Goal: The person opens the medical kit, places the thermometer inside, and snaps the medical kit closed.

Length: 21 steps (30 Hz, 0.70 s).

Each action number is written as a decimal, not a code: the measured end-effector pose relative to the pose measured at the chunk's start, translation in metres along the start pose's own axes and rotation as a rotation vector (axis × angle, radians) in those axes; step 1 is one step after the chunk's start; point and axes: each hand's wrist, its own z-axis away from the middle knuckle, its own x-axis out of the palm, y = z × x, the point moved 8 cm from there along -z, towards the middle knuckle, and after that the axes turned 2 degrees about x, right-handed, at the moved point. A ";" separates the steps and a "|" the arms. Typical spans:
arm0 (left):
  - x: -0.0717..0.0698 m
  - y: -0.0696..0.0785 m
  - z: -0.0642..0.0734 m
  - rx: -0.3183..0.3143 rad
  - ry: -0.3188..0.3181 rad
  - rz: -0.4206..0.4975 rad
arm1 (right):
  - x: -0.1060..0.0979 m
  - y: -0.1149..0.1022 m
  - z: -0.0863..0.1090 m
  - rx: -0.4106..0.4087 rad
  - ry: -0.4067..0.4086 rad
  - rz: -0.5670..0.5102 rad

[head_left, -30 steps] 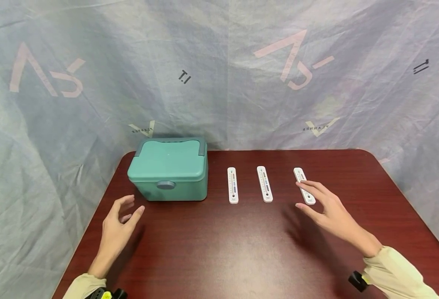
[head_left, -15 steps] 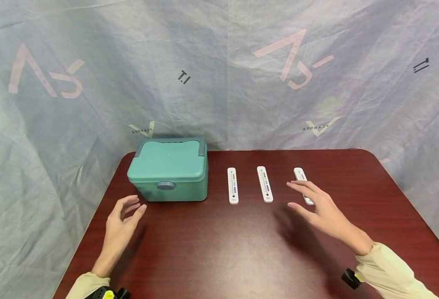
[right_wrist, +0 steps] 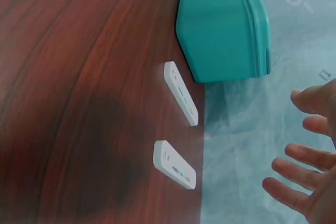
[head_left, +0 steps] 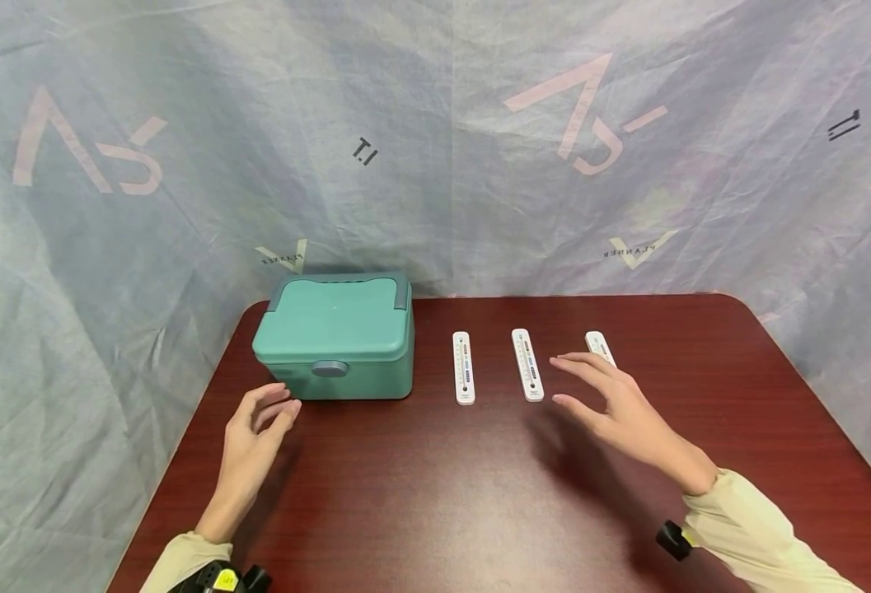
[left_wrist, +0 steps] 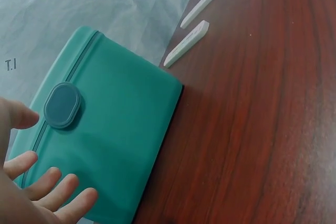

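Note:
On the left of the table stands a closed teal box with a grey latch button on its front and a grey handle folded along the lid. Three white thermometers lie in a row to its right: the left one, the middle one and the right one, partly hidden behind my right hand. My left hand hovers before the box's front left corner, fingers loosely bent, holding nothing. Raised above the table, my right hand has its fingertips just right of the middle thermometer, also holding nothing.
The dark red wooden table reaches back to a grey fabric sheet with printed letters, which hangs behind it and at the sides. Each wrist carries a black camera strap; the right one shows below the sleeve.
My right hand has moved left, from over the right thermometer towards the middle one. My left hand has shifted slightly right, nearer the box. The box and thermometers lie where they were.

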 end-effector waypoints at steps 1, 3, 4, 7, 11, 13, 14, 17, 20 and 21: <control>0.001 0.000 0.000 -0.004 0.000 0.009 | 0.001 0.000 -0.001 -0.002 0.001 -0.004; 0.003 0.001 -0.001 -0.012 0.000 0.027 | 0.003 -0.001 -0.003 -0.004 0.001 -0.008; 0.003 0.001 -0.002 -0.017 0.000 0.036 | 0.004 -0.001 -0.004 -0.005 -0.002 -0.011; 0.006 0.000 -0.002 -0.031 -0.001 0.056 | 0.009 -0.002 -0.009 -0.014 -0.012 -0.021; 0.008 0.001 -0.003 -0.043 -0.005 0.076 | 0.013 -0.005 -0.015 -0.034 -0.026 -0.031; 0.010 0.002 -0.004 -0.045 -0.007 0.084 | 0.015 -0.007 -0.018 -0.043 -0.029 -0.037; 0.011 0.002 -0.005 -0.045 -0.007 0.088 | 0.016 -0.008 -0.020 -0.046 -0.029 -0.041; 0.014 0.003 -0.006 -0.047 -0.009 0.101 | 0.019 -0.009 -0.024 -0.048 -0.028 -0.063; 0.017 0.003 -0.008 -0.052 -0.015 0.110 | 0.023 -0.009 -0.028 -0.045 -0.027 -0.088; 0.018 0.003 -0.008 -0.055 -0.017 0.112 | 0.024 -0.009 -0.029 -0.044 -0.028 -0.098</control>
